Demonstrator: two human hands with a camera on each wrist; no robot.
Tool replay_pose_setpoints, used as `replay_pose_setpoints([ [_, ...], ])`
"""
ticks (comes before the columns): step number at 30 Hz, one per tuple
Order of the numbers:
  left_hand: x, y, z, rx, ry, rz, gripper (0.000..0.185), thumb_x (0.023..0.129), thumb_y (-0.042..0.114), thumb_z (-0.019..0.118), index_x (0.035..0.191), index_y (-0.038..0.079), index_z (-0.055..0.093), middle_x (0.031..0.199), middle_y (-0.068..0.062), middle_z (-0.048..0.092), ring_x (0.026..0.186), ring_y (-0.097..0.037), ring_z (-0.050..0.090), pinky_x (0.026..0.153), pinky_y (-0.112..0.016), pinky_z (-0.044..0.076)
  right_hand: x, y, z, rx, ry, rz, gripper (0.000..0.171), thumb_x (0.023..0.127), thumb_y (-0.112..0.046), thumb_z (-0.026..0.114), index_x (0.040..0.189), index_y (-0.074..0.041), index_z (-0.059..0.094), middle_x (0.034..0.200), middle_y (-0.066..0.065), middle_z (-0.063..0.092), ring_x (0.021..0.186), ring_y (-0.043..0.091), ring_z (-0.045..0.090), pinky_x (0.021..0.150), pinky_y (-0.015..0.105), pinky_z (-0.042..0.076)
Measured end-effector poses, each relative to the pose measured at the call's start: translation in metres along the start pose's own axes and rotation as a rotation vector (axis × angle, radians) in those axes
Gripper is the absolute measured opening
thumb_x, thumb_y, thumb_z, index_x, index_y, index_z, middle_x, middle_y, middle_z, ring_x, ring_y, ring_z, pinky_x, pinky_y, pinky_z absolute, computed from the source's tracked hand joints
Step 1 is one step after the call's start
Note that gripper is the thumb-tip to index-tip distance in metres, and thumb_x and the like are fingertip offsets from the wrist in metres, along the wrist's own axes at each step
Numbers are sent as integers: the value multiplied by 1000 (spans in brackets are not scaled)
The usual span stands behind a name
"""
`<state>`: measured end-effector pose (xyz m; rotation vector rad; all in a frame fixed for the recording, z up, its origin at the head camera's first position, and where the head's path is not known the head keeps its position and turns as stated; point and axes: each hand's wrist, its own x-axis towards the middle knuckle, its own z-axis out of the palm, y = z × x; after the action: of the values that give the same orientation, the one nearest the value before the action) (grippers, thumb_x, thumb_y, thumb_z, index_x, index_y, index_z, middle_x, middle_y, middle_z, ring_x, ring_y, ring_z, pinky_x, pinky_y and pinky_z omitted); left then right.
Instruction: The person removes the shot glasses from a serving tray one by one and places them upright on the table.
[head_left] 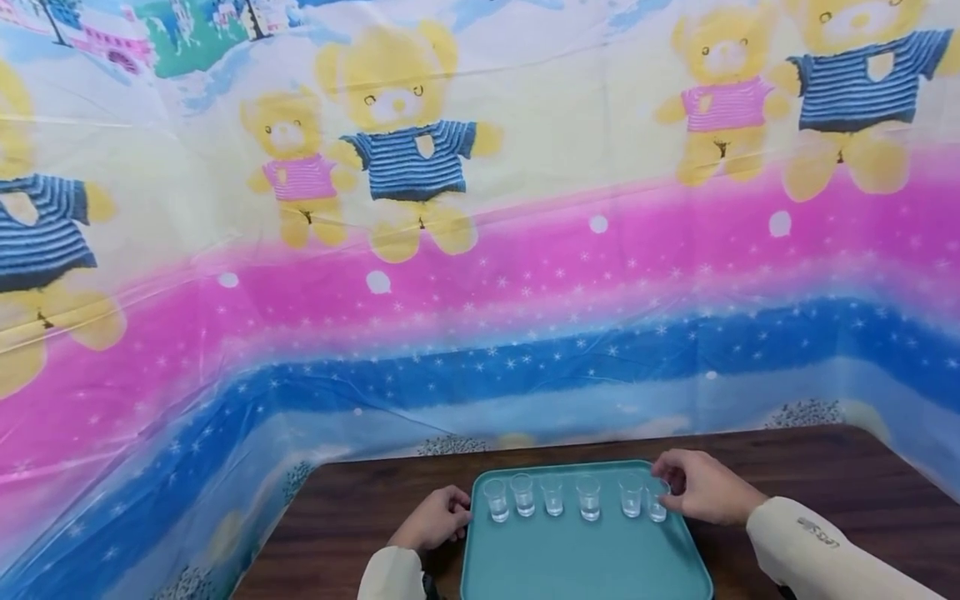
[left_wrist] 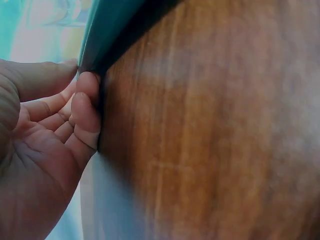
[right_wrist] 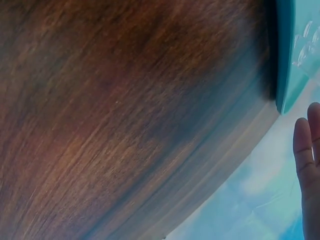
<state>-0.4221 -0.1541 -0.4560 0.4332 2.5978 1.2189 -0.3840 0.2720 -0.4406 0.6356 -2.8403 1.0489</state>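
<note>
Both arms wear long cream-coloured sleeves of soft, smooth fabric, ending just short of the bare left hand point(head_left: 437, 518) and bare right hand point(head_left: 701, 487). The right sleeve point(head_left: 825, 550) carries small dark lettering printed near the cuff, too small to read. The left sleeve point(head_left: 392, 575) is plain, with a dark band showing at its lower edge.

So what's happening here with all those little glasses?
A person sits at a dark wooden table with a teal tray holding six small clear glasses in a row. The left hand grips the tray's left edge. The right hand touches the rightmost glass; whether it grips it is hard to tell. A teddy-bear patterned sheet hangs behind.
</note>
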Motion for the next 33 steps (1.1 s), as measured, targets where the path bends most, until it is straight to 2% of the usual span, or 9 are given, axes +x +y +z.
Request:
replay_pose_setpoints([
  [6, 5, -2, 0, -24, -2, -9, 17, 93, 3, 56, 108, -4, 55, 78, -10, 56, 65, -20, 56, 58, -35, 49, 3, 3, -1, -22, 20, 24, 28, 80, -19, 75, 104, -10, 62, 87, -1, 57, 74, 15, 53, 62, 33, 47],
  [10, 6, -3, -1, -42, -10, 0, 18, 92, 2, 56, 109, -4, 54, 80, -10, 56, 67, -20, 57, 60, -35, 49, 5, 1, -6, -49, 43, 5, 26, 81, -20, 74, 102, -11, 63, 85, -3, 57, 73, 13, 54, 61, 30, 47],
  [15, 8, -1, -4, -55, -22, 14, 19, 92, 0, 55, 110, -5, 54, 82, -10, 57, 70, -20, 58, 62, -35, 50, 9, -1, -19, -86, 142, 0, 24, 82, -17, 73, 102, -9, 64, 83, -4, 57, 72, 12, 54, 60, 31, 47],
  [20, 9, 1, -6, -59, -25, 6, 18, 91, -1, 55, 109, -5, 54, 82, -10, 57, 70, -21, 57, 62, -36, 49, 14, 8, -29, -118, 232, 5, 24, 83, -14, 72, 104, -7, 64, 84, -4, 58, 74, 10, 55, 61, 30, 48],
  [25, 6, 1, -7, -66, -52, -11, 16, 90, -1, 55, 106, -3, 54, 81, -11, 57, 68, -21, 57, 61, -36, 49, 16, 19, -29, -86, 237, 46, 27, 83, -13, 72, 106, -3, 64, 85, -1, 59, 75, 12, 55, 63, 31, 48],
  [33, 2, 1, -7, -83, -93, -33, 13, 90, -2, 56, 103, -2, 54, 79, -12, 57, 67, -21, 56, 60, -36, 49, 20, 36, -26, -116, 245, 106, 28, 82, -13, 73, 105, 1, 65, 87, 2, 59, 77, 15, 55, 63, 35, 48],
])
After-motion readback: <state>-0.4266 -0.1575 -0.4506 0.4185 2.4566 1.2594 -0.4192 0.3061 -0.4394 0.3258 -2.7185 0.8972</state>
